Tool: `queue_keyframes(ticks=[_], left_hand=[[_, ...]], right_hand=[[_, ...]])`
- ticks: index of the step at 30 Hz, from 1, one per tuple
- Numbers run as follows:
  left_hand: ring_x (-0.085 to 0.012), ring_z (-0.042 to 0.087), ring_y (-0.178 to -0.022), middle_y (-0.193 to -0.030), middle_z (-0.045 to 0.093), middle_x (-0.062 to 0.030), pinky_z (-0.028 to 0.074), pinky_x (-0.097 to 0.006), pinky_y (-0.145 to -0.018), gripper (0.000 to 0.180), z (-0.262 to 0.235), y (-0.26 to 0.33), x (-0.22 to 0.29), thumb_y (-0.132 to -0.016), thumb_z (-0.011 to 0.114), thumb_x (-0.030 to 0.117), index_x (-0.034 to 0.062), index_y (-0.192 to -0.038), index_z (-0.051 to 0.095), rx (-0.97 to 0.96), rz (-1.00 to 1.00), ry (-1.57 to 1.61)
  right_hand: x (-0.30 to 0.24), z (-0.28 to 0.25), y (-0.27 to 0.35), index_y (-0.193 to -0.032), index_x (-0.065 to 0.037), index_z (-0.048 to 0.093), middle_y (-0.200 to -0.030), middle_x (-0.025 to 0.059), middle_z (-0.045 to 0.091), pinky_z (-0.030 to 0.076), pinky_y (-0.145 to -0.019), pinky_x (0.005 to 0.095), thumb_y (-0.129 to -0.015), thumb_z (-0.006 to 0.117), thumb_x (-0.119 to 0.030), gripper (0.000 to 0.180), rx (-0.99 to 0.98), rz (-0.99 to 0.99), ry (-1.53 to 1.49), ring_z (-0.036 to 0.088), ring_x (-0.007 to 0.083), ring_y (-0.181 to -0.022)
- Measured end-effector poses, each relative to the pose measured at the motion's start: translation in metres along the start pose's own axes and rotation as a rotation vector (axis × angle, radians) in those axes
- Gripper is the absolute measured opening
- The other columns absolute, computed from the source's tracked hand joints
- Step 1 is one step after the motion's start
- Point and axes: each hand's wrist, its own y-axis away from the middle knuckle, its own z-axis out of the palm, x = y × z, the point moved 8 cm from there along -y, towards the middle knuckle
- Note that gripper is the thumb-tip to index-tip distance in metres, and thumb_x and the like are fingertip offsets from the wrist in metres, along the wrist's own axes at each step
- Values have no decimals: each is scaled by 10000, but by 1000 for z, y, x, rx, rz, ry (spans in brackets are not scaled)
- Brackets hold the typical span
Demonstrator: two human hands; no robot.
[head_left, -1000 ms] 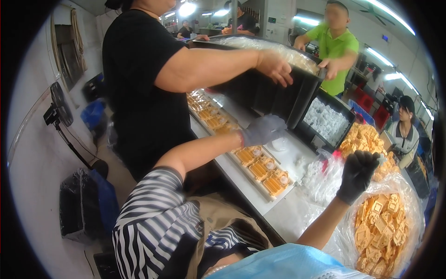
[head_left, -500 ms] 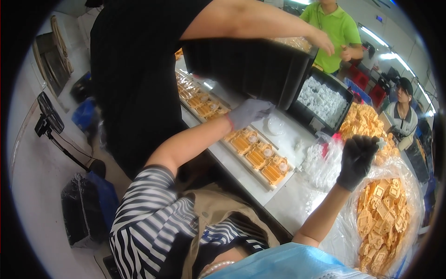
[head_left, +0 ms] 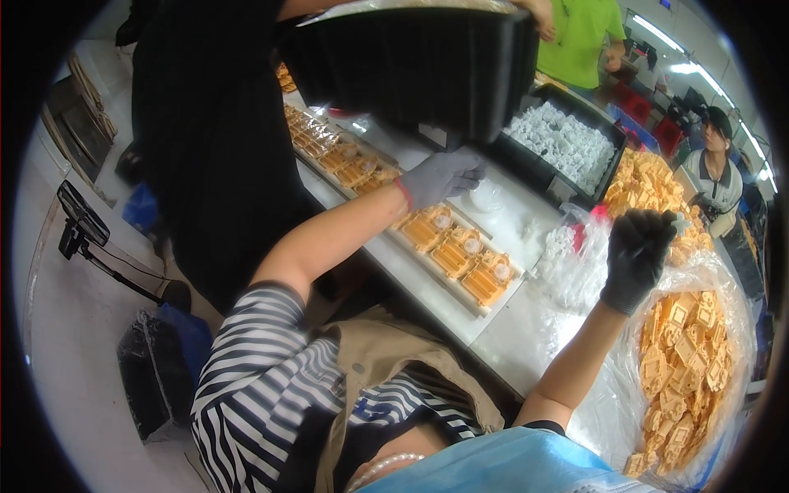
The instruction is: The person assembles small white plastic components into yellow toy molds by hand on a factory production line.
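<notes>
The left hand [head_left: 444, 177], in a grey glove, is positioned palm down over the row of orange moulded parts [head_left: 454, 253], fingers bent; its fingertips and palm are obscured, so whether it grasps anything cannot be told. The right hand [head_left: 639, 255], in a dark glove, is clenched, with a small pale piece [head_left: 680, 223] protruding beside the thumb; the rest of this piece is concealed. The row lies on the white table surface [head_left: 503, 230], partly covered by the left hand and forearm; its far end is under glossy clear film. A clear round item [head_left: 486, 197] lies just beyond the left hand, its form indistinct. A large black crate [head_left: 403, 78], blurred and cut off above, blocks the far table; its contact with the surface is unclear. Behind the right hand stand a black bin [head_left: 567, 191] of white pieces and a heap of orange parts. In the room, a person in black, partly cropped, occupies the left; a black fan [head_left: 82, 218] stands against the pale wall
</notes>
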Motion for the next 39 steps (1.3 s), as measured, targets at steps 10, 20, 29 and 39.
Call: queue_keyframes(ticks=[10, 20, 29, 39], left_hand=[[-154, 572, -1063, -1174, 612, -77, 448, -280, -961, 397, -25, -12, 56, -914, 609, 180, -26, -1252, 572, 126, 355, -9], [-133, 594, -1005, -1067, 668, -44, 454, -262, -906, 300, -141, 63, 115, -892, 617, 138, -14, -1147, 661, 618, 888, -311], [-248, 614, -1083, -1178, 655, -164, 451, -326, -955, 381, -266, 104, 76, -905, 617, 228, -19, -1196, 630, 1048, 630, -965], [-335, 573, -1129, -1209, 610, -203, 445, -376, -983, 395, -328, 99, 57, -896, 638, 267, 7, -1193, 618, 1152, 549, -1372]], right_hand=[[20, -8, -2, -1133, -40, 603, -880, 16, 492, 351, -695, 272, -964, 585, -198, 232, -19, 81, 8, 410, 140, -798], [74, -58, 1, -1166, -46, 563, -929, 37, 536, 371, -695, 256, -987, 550, -172, 219, 97, 291, 125, 438, 136, -823], [154, -120, -21, -1127, 1, 608, -928, 67, 629, 483, -676, 236, -951, 599, -138, 224, 340, 557, 573, 582, 111, -807], [342, -87, -84, -1135, -62, 674, -987, 59, 653, 524, -773, 258, -912, 632, -162, 248, -145, 927, 936, 597, 119, -899]])
